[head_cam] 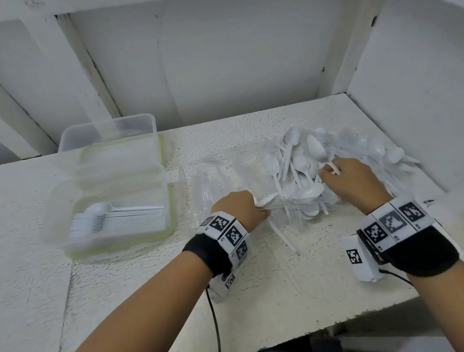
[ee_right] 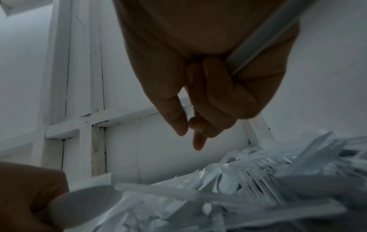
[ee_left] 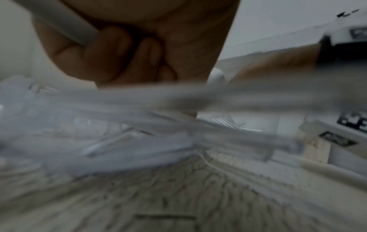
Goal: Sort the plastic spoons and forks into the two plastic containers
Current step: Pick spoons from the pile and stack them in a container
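The left hand (head_cam: 238, 207) holds a white spoon (head_cam: 267, 200) by its handle, with the bowl pointing right. The right hand (head_cam: 350, 180) holds another spoon handle (head_cam: 333, 168) over the pile of spoons and forks (head_cam: 307, 171) in the middle right. The container with stacked spoons (head_cam: 117, 215) sits at the left, nearer the left hand. Its spoons lie left to right.

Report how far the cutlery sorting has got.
Done: a row of spoons lies in the near container; the far container looks empty. In hand: left hand and right hand each grip a spoon handle. Left: most of the pile.
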Tool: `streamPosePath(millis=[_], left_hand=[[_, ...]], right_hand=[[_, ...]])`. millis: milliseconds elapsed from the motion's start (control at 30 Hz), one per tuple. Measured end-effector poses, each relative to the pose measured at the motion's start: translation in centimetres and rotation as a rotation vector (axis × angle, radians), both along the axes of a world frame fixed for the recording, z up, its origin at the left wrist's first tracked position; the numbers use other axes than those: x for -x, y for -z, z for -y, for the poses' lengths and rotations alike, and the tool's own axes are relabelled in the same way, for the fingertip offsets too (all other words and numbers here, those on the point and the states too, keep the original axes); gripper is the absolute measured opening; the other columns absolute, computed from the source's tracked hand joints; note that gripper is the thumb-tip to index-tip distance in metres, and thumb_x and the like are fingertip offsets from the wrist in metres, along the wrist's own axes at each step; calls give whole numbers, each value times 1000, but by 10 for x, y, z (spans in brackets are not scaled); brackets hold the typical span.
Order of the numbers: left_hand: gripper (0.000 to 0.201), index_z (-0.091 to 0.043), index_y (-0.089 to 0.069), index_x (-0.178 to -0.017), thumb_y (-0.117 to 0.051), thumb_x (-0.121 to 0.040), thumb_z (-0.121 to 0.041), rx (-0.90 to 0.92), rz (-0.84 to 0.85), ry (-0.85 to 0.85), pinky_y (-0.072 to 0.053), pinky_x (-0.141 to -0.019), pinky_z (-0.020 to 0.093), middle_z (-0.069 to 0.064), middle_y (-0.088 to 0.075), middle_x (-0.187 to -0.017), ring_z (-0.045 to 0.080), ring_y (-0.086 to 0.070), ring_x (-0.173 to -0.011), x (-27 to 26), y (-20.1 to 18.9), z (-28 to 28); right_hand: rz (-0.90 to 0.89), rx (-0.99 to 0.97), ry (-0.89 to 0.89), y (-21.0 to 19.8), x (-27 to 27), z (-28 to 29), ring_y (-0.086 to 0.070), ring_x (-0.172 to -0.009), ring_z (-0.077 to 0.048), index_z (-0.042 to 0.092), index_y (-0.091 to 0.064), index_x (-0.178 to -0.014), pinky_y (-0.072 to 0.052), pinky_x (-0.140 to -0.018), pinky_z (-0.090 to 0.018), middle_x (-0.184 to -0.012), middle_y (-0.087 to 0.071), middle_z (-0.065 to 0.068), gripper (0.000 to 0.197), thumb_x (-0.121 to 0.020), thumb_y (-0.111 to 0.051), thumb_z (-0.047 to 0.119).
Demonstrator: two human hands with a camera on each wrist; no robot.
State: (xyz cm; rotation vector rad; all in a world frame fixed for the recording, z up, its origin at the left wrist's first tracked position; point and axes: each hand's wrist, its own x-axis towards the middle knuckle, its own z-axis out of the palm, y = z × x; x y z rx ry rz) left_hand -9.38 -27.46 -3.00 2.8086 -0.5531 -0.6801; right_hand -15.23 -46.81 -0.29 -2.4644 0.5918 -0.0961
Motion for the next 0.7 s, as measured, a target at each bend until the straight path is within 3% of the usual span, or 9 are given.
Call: streamPosePath(millis=[167, 300, 400, 533, 633, 700], left_hand=[[34, -15, -36, -63, -50, -90, -31, 64, -36, -44, -29, -46, 23, -2, -42, -61, 12, -39, -51, -2, 0, -6], [35, -13, -36, -60, -49, -89, -28, 168, -83, -117, -27, -46, 22, -1, -40, -59, 12, -37, -50, -2, -1, -8], [32, -13, -39, -62, -45, -90, -26, 322, -99, -218, -29, -48, 22, -1, -41, -60, 12, -38, -52, -1, -5, -12], [29, -13, -36, -64, -45, -90, -23, 563, -78, -348, -27, -51, 23, 4, -46, -67, 13, -36, -55, 3, -12, -20], [25, -13, -34, -66, -44, -87, -23, 725, -82, -437, -28, -54, 25, 21, -60, -78, 14, -33, -56, 3, -16, -24], [21, -12, -35, -69, -42, -83, -26, 787, -79, -478, -28, -56, 27, 23, -64, -88, 15, -34, -60, 2, -19, -24]], right_hand=[[-106, 123, 44, 16, -3, 4, -42, -54, -16, 7, -43, -59, -29, -48, -26, -57, -45, -5, 37, -90, -51, 24], [-261, 182, 51, 23, -5, 2, -53, -65, -21, 5, -58, -78, -35, -58, -28, -67, -55, -4, 32, -87, -58, 36], [-264, 173, 40, 26, -6, 2, -56, -73, -25, 3, -59, -86, -39, -63, -28, -81, -61, -10, 23, -87, -60, 26], [-71, 47, 59, 19, -5, 0, -50, -71, -21, 5, -54, -90, -36, -61, -29, -83, -58, -8, 12, -90, -52, 17], [174, -246, 79, 5, -5, -3, -45, -65, -12, 12, -47, -97, -36, -56, -26, -79, -51, 1, 6, -91, -48, 11], [336, -405, 131, -3, -8, -4, -44, -62, -10, 14, -48, -101, -38, -52, -21, -79, -50, 2, 11, -90, -50, 10]])
